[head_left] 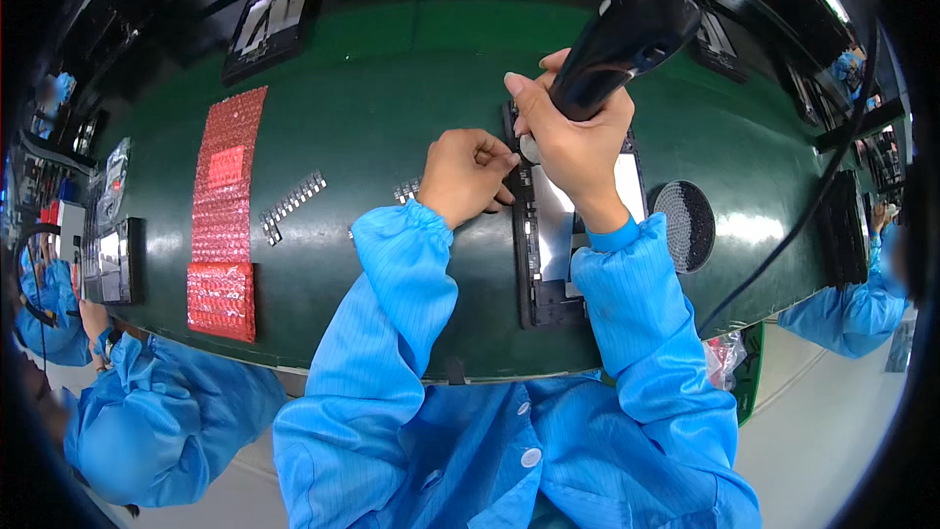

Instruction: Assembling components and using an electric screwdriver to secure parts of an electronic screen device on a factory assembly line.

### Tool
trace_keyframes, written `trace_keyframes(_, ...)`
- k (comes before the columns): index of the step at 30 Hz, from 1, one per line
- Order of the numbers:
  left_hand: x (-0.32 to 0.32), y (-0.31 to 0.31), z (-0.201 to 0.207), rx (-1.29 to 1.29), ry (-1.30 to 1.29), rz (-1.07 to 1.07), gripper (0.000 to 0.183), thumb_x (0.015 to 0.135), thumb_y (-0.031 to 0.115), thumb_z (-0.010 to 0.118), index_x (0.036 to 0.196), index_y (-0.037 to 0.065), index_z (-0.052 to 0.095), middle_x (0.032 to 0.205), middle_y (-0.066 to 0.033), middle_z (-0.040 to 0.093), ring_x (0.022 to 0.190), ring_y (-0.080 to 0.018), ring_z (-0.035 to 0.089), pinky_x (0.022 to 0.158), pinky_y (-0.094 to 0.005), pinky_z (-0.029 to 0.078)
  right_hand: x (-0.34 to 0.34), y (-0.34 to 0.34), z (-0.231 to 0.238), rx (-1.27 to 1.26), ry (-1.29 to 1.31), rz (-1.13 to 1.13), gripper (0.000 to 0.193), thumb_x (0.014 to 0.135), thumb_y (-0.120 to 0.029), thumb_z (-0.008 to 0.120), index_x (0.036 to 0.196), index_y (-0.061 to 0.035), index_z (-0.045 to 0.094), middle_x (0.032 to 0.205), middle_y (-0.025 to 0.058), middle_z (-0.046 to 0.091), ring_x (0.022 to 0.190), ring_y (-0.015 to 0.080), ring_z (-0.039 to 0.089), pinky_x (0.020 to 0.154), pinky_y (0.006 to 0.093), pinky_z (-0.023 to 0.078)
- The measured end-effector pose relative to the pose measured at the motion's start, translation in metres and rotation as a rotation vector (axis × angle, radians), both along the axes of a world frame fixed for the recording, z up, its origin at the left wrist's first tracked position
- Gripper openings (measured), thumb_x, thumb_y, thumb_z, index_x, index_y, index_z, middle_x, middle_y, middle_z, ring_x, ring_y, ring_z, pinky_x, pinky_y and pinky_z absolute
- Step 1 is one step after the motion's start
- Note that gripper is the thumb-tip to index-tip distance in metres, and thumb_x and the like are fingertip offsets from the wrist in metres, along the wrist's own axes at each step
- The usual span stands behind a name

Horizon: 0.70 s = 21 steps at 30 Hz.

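Note:
My right hand is wrapped round a black electric screwdriver, which hangs down from a cord at the top; its tip is hidden behind the hand. Below it lies an opened flat black device with silvery panels inside. My left hand rests at the upper left edge of that device, thumb and fingers pinched together. Whatever they hold is too small or hidden to make out. Beside that hand, a short row of small metal parts lies partly covered. A longer row of such parts lies farther left.
Right of the device stands a round dark dish of small pieces. Red bubble wrap and a wrapped red packet lie on the left of the green table. A black cable arcs across the right. Co-workers in blue sit either side.

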<state>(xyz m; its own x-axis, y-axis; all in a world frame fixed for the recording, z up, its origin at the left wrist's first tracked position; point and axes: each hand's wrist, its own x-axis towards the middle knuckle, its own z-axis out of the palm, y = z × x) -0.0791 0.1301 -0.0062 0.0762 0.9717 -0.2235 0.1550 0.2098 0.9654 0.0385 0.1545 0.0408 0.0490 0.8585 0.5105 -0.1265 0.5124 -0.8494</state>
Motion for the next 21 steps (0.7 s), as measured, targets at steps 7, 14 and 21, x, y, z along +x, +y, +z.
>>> trace_keyframes(7, 0.023, -0.045, -0.006, 0.766, 0.54, 0.049, 0.011, 0.078, 0.008, 0.066, 0.082, -0.002, 0.065, 0.078, -0.0129, 0.064, 0.069, -0.024, 0.064, 0.062, -0.0337, 0.052, 0.059, -0.014, 0.028, 0.072, 0.061, -0.147, 0.024, 0.077, 0.002, 0.071, 0.096, -0.0003, 0.056, 0.063, 0.0025, 0.06, 0.052, 0.0078, 0.057, 0.047, 0.0206, 0.043)
trace_keyframes(14, 0.051, -0.115, -0.004, 0.973, 0.719, -0.402, 0.045, 0.07, 0.027, 0.076, 0.106, 0.003, 0.062, 0.111, -0.0147, 0.061, 0.112, -0.0313, 0.055, 0.098, -0.047, 0.041, 0.106, -0.031, 0.023, 0.046, 0.169, -0.228, 0.026, 0.079, 0.005, 0.067, 0.1, 0.0012, 0.052, 0.062, 0.0041, 0.059, 0.052, 0.0099, 0.056, 0.052, 0.0224, 0.044)
trace_keyframes(21, 0.022, 0.03, -0.002, 0.944, 0.973, -0.225, 0.035, 0.075, 0.021, 0.071, 0.104, 0.005, 0.059, 0.11, -0.0183, 0.057, 0.099, -0.0378, 0.056, 0.088, -0.0448, 0.046, 0.102, -0.047, 0.005, -0.103, 0.149, -0.101, 0.026, 0.075, 0.005, 0.071, 0.094, -0.0003, 0.055, 0.063, 0.0008, 0.059, 0.053, 0.0062, 0.054, 0.048, 0.0211, 0.041)
